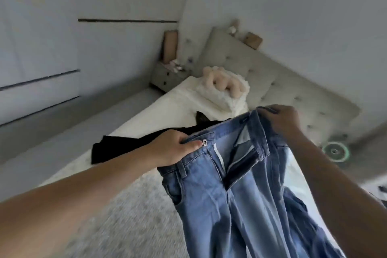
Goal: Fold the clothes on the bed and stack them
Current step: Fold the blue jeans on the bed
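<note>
A pair of blue jeans [240, 190] hangs in the air above the bed [159, 109], fly unbuttoned and legs dangling out of the bottom of the view. My left hand [171, 146] grips the waistband beside the metal button, thumb on the front. My right hand [282, 121] grips the far side of the waistband higher up. A black garment [125, 146] lies spread on the white sheet behind my left hand, partly hidden by the hand and the jeans.
A grey fuzzy blanket [125, 211] covers the near part of the bed. A plush toy [222, 81] sits on a white pillow by the tufted headboard [272, 77]. A nightstand [167, 75] stands far left; a round green-ringed device [335, 151] lies on the floor at right.
</note>
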